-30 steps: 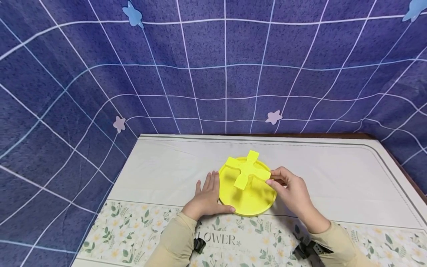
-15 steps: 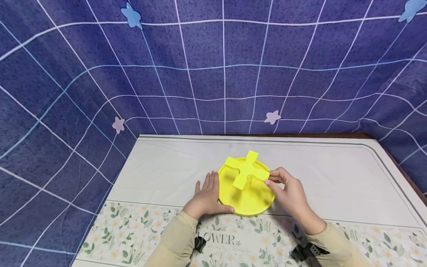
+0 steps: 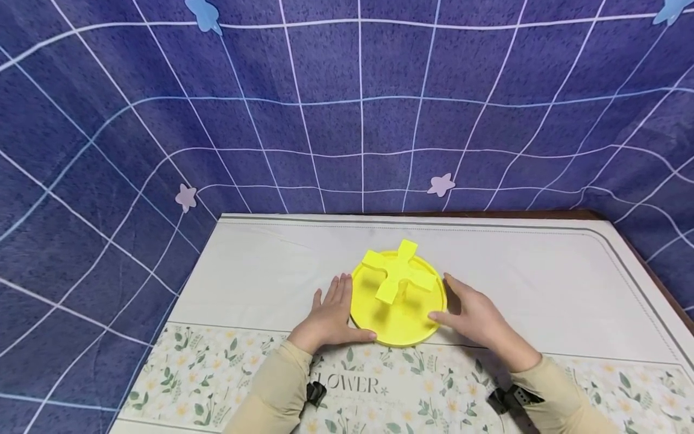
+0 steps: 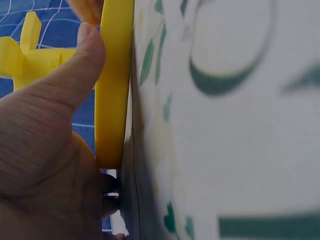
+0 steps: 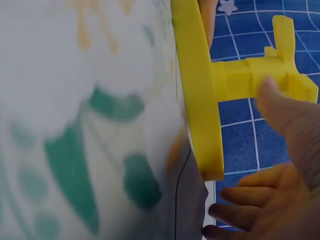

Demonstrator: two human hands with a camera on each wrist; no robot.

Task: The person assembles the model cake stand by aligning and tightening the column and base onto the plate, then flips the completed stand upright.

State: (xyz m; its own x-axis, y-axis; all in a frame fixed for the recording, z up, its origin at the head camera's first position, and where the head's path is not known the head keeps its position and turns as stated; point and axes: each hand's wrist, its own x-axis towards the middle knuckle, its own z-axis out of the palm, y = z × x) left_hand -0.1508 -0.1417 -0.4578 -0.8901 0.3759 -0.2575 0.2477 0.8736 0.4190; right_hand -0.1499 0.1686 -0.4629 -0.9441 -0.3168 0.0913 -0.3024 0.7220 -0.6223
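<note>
A yellow round disc (image 3: pixel 398 322) lies on the table, with a short post carrying a yellow cross-shaped piece (image 3: pixel 398 270) above its middle. My left hand (image 3: pixel 332 313) lies flat on the cloth against the disc's left rim, its thumb along the front edge. In the left wrist view the thumb (image 4: pixel 75 65) presses on the disc's rim (image 4: pixel 115 85). My right hand (image 3: pixel 468 312) rests with relaxed fingers beside the right rim, the thumb touching it. The right wrist view shows the disc (image 5: pixel 197 90) edge-on, the cross-shaped piece (image 5: pixel 285 65) and my right hand (image 5: pixel 280 170) holding nothing.
The table wears a white cloth (image 3: pixel 542 289) with a floral print strip (image 3: pixel 412 392) along the near edge. A blue fabric backdrop (image 3: pixel 358 108) with a white grid rises behind and at both sides. The table's right edge (image 3: pixel 656 283) shows dark wood.
My right hand has let go of the cross piece's right arm and dropped to the disc's right rim. The left hand has stayed at the left rim.
</note>
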